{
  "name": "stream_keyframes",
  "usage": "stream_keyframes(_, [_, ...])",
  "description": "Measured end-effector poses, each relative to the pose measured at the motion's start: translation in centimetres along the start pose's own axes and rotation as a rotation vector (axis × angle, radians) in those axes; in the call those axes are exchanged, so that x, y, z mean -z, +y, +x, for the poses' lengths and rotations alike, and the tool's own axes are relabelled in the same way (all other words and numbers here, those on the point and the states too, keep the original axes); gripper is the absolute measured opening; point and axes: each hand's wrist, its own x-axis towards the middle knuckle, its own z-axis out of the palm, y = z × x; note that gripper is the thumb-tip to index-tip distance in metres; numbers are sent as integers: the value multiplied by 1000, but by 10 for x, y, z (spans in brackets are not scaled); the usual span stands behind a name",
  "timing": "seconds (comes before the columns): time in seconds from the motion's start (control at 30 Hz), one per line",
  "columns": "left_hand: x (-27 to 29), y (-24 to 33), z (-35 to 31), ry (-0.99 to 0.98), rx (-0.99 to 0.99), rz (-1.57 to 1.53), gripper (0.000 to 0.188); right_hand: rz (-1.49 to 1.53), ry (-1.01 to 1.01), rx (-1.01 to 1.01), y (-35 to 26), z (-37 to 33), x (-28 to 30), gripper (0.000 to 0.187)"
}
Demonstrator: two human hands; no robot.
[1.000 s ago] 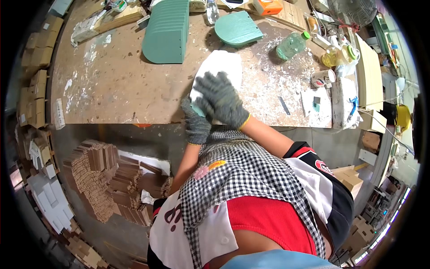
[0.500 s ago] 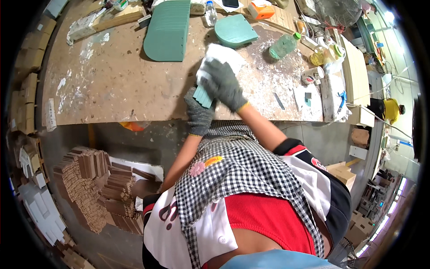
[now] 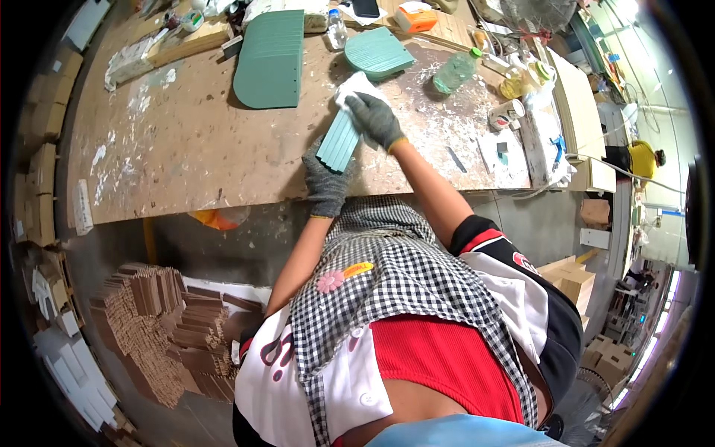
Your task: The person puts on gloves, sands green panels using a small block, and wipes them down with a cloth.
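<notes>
My left hand [image 3: 325, 179], in a dark grey knit glove, is closed around the near end of a green grooved panel [image 3: 339, 143] above the table's front edge. My right hand [image 3: 377, 119], gloved alike, grips a white cloth [image 3: 360, 86] and presses it on the panel's far end. The cloth hides that end. Farther back lie a large green panel with rounded corners [image 3: 269, 63] and a smaller rounded green piece [image 3: 378, 54], both grooved.
The worktable [image 3: 201, 149] is stained with white paint. A green bottle [image 3: 457, 71], a paper cup [image 3: 506, 114] and a thin blade [image 3: 456, 159] stand or lie on the right. Stacked brown strips [image 3: 149, 328] fill the floor at lower left. A person in yellow [image 3: 643, 160] is far right.
My right hand has slid the cloth away from me toward the panel's far end, uncovering more of its grooved face. The view has shifted slightly.
</notes>
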Motion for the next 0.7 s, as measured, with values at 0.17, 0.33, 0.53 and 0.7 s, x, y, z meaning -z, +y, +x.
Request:
stream_keyframes(0.17, [-9, -10, 9, -80, -86, -60, 71, -297, 109, 179, 29, 19, 14, 51])
stream_keyframes(0.33, [-23, -57, 10, -124, 296, -599, 65, -940, 422, 673, 24, -51, -39, 43])
stream_keyframes(0.53, [-12, 14, 16, -83, 123, 51, 76, -445, 183, 75, 5, 4, 4, 31])
stream_keyframes(0.7, [-6, -20, 4, -77, -59, 64, 81, -653, -186, 247, -1, 22, 19, 38])
